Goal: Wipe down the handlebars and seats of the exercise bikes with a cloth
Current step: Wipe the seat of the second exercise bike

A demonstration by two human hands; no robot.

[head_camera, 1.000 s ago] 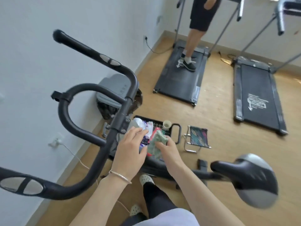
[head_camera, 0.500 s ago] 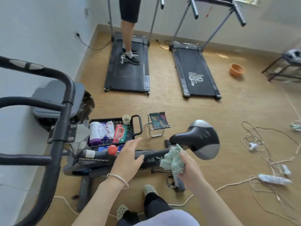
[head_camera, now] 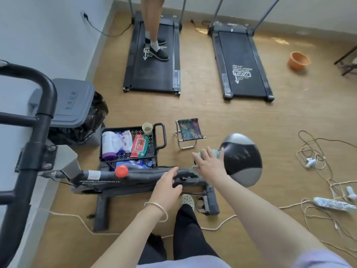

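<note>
The exercise bike's black and grey seat (head_camera: 243, 157) sits right of centre. My right hand (head_camera: 210, 163) presses a pale green cloth (head_camera: 215, 154) flat against the seat's narrow front end, fingers spread over the cloth. My left hand (head_camera: 167, 185) hovers with fingers apart over the bike's dark frame (head_camera: 135, 177), holding nothing; a bracelet circles its wrist. The black handlebars (head_camera: 34, 120) fill the left edge of the view, away from both hands. A red knob (head_camera: 121, 171) sits on the frame.
A black tray (head_camera: 161, 136) with wipes, a bottle and a cup stands behind the frame, beside a folding stool (head_camera: 189, 132) and a lidded grey bin (head_camera: 73, 105). Two treadmills (head_camera: 241, 60) lie beyond; a person stands on the left one. Cables (head_camera: 318, 171) sprawl at the right. An orange bowl (head_camera: 297, 60) sits far right.
The view swung from the handlebars down and right to the seat. My right hand carried the cloth from above the tray onto the seat's front end. My left hand stayed open.
</note>
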